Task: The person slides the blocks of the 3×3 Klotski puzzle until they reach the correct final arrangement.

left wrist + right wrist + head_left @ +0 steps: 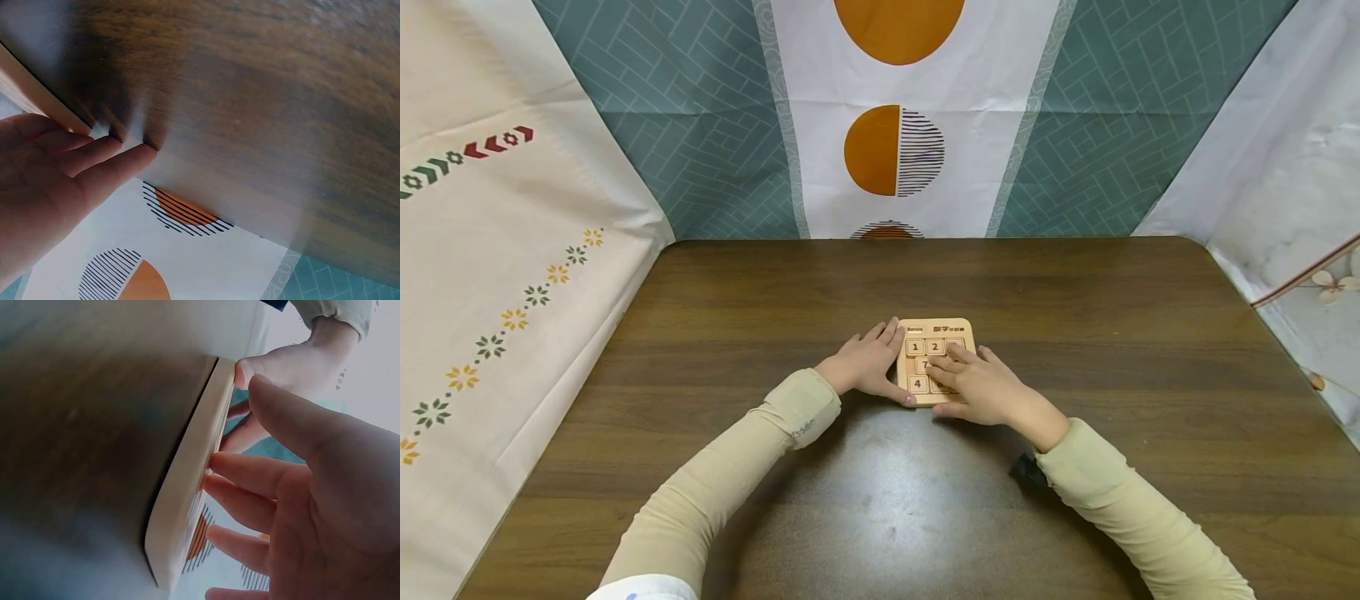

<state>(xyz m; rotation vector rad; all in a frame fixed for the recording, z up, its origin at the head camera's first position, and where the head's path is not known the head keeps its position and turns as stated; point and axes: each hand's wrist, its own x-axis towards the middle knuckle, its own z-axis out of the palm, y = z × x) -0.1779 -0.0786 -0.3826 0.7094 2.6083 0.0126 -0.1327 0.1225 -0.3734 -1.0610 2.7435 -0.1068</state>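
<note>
A wooden number slide puzzle (922,402) lies flat on the table, its top bearing printed characters. Tiles 1, 2 and 4 show plainly; the right hand covers much of the others. My left hand (871,362) rests along the puzzle's left side, thumb at the near left corner and fingers stretched along the edge. Over the right part lies my right hand (988,390), fingertips touching the tiles, fingers extended. In the right wrist view, the puzzle's thick side (187,469) shows with those fingertips on its face. The left wrist view catches only a bit of its edge (44,90).
The brown wooden table (760,292) spreads around the puzzle on every side. Behind it hangs a teal and white patterned cloth (722,150). A white cloth with printed flowers (497,317) borders the left, and a pale cloth (1285,167) the right.
</note>
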